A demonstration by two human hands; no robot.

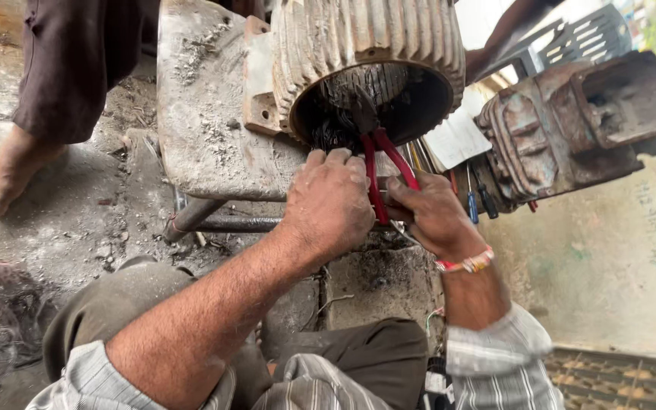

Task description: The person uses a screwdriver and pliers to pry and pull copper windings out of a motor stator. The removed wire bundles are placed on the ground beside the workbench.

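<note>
A ribbed, rusty motor housing (366, 45) rests on a dusty metal block, its round opening facing me with dark burnt windings (335, 125) inside. Red-handled pliers (377, 163) reach into that opening, jaws on the windings. My right hand (434, 216) is shut around the red handles. My left hand (328, 201) lies just left of the pliers, fingers curled against the housing's lower rim and the handles; I cannot tell whether it grips the tool.
Another person's bare foot (1, 175) and trouser leg stand at the left on the gritty floor. A second rusty casting (578, 125) lies to the right, with screwdrivers (476, 199) and papers beneath it. A steel pipe (222, 222) runs under the block.
</note>
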